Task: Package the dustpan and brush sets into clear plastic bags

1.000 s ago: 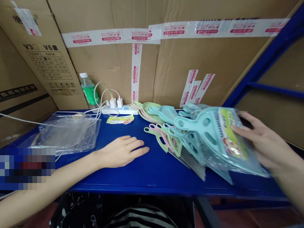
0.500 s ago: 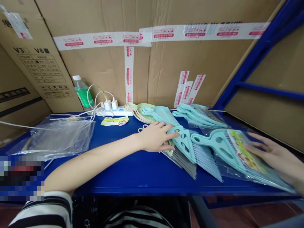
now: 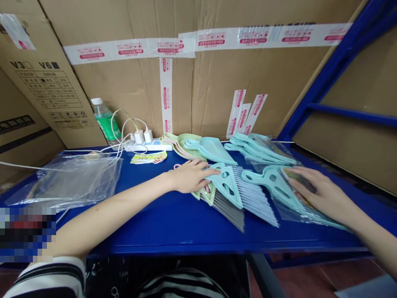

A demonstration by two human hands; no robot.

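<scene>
My left hand [image 3: 190, 176] lies over the handle end of a pile of small hand brushes, its fingers curled onto the uppermost teal brush [image 3: 228, 186]. Grey and pale blue bristles fan out to the right, and green brush heads [image 3: 208, 193] show beneath. My right hand [image 3: 319, 192] rests with thumb and fingers apart on a teal brush and dustpan set [image 3: 274, 180] in a clear bag, covering most of its colourful label. Behind the brushes lie loose teal dustpans [image 3: 214, 150] beside green and pink dustpans [image 3: 182, 145].
More teal bagged sets [image 3: 257, 151] are stacked at the back right. Further left are printed labels [image 3: 149, 157], a power strip [image 3: 158, 145] with chargers and white cables, a green-labelled bottle [image 3: 107, 122], and clear plastic bags [image 3: 77, 178]. Cardboard [image 3: 130, 91] walls the back of the blue table [image 3: 149, 227].
The pile of brushes has shifted left with my left hand. My right hand has moved left over the bagged set, which has slid left too. The view has tilted slightly.
</scene>
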